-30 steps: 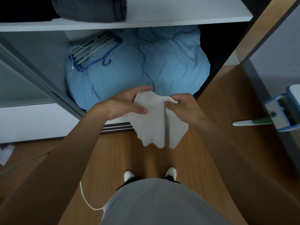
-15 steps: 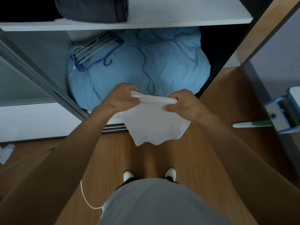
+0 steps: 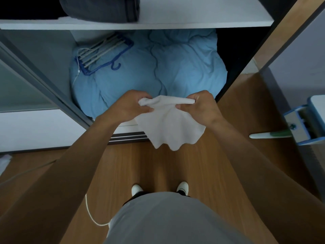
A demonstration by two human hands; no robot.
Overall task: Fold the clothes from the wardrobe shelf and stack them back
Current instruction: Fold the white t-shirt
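A small white cloth hangs in front of me over the wardrobe's lower edge. My left hand grips its upper left corner and my right hand pinches its upper right corner, so the top edge is stretched between them. The lower edge hangs loose and wavy. On the white wardrobe shelf above lies a folded dark grey garment.
A light blue duvet fills the wardrobe bottom, with a blue hanger bundle on it. A sliding door frame runs at the left, a wooden panel at the right. A mop and a white cable lie on the wooden floor.
My hands moved apart from the cloth's bunched middle to its upper corners, spreading the cloth out. It now hangs as one wider sheet.
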